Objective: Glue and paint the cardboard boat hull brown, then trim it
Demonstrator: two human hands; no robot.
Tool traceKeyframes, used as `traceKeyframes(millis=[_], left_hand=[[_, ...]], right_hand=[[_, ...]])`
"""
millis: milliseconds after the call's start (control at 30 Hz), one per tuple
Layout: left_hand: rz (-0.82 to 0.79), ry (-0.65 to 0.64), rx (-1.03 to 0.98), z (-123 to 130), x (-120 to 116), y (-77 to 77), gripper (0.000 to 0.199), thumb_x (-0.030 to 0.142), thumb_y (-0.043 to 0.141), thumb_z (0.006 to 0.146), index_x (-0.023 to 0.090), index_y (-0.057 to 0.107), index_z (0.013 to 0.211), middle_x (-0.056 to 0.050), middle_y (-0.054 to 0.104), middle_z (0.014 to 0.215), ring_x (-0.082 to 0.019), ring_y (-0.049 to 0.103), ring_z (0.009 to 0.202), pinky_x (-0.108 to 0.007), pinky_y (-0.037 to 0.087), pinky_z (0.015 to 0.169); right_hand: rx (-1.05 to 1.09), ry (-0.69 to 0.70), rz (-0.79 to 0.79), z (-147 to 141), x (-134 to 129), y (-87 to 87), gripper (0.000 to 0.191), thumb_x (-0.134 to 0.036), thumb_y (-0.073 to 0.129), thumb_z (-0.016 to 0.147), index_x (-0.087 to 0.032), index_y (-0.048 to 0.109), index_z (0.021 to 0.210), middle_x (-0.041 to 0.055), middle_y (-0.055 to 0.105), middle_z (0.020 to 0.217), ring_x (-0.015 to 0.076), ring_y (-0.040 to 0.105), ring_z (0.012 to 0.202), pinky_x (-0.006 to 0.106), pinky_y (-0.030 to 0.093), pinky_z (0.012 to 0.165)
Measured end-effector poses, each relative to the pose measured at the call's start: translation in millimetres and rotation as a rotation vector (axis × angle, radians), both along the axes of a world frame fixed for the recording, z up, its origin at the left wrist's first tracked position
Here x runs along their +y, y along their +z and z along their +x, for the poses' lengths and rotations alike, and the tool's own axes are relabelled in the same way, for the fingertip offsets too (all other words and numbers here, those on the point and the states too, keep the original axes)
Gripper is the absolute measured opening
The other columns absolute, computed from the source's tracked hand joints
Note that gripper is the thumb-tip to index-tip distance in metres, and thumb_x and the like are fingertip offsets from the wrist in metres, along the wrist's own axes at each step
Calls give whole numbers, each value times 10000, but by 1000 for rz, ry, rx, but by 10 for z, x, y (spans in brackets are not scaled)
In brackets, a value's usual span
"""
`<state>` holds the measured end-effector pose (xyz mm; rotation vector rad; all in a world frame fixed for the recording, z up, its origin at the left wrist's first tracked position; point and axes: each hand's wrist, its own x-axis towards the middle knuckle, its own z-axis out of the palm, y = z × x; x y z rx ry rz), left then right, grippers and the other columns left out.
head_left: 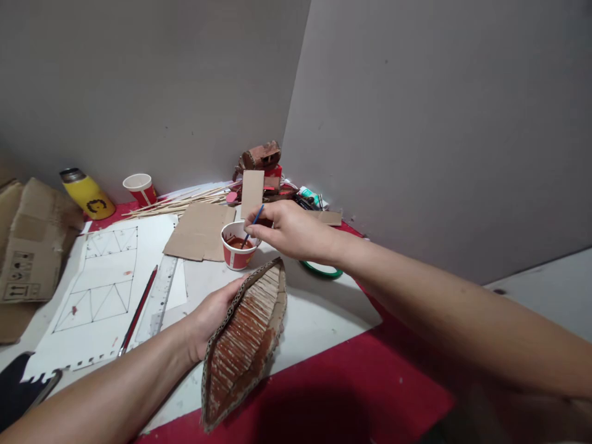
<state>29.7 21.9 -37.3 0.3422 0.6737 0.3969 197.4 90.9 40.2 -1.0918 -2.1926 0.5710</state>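
My left hand (213, 317) grips a leaf-shaped corrugated cardboard piece (247, 336) from its left side, most of the fingers hidden behind it. Its ridged face is partly coated in reddish-brown paint, with bare tan ridges toward the upper end. Between the fingertips of my right hand (282, 228) is a thin blue paintbrush (253, 225). The brush's lower end dips into a red and white paper cup (238, 258) holding reddish-brown paint (240, 243). The cup stands just beyond the cardboard piece.
Left of the cup lie a flat cardboard sheet (201, 231), a clear ruler (160, 302), a pencil (139, 308) and a drawn paper sheet (106, 259). Behind stand a yellow bottle (90, 194), another cup (147, 194) and wooden sticks (185, 202). A cardboard box (39, 240) borders the left.
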Motion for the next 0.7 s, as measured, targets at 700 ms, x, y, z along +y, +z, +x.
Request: traceKeyframes(millis=[700], left_hand=[[-2, 55, 56, -31, 4, -20, 534, 531, 543, 879, 30, 726, 904, -176, 749, 745, -239, 704, 629, -324, 522, 635]], right_hand=[[956, -275, -317, 357, -151, -405, 355, -466, 798, 672, -186, 613, 789, 6, 682, 656, 89, 568, 521, 183, 465, 439]])
